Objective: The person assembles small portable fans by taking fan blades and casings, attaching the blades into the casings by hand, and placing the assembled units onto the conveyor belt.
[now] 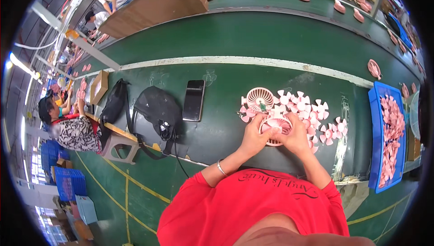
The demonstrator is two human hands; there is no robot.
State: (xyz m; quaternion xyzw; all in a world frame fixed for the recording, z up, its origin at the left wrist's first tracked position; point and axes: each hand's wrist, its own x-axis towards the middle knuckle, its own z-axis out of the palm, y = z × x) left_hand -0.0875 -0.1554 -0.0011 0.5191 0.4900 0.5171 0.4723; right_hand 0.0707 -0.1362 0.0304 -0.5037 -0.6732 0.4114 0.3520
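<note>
A round pink fan housing (274, 143) with slatted sides is held low over the green workbench between my two hands. My left hand (254, 136) wraps round its left side, and my right hand (296, 138) closes on its right side. A pink fan blade (280, 124) shows inside the housing, with my thumbs over it. Just beyond my hands lies a second slatted pink fan housing (260, 98), a small green part at its lower edge. Loose pink fan blades (300, 103) are scattered beside and beyond my right hand. My fingertips are partly hidden.
On the bench to the left are a phone (193, 101), a black bag (157, 107) with a cable, and a black pouch (115, 100). At right stands a blue crate (376, 144) of pink blades. Beyond runs a green conveyor (226, 31). A co-worker (74, 131) sits at far left.
</note>
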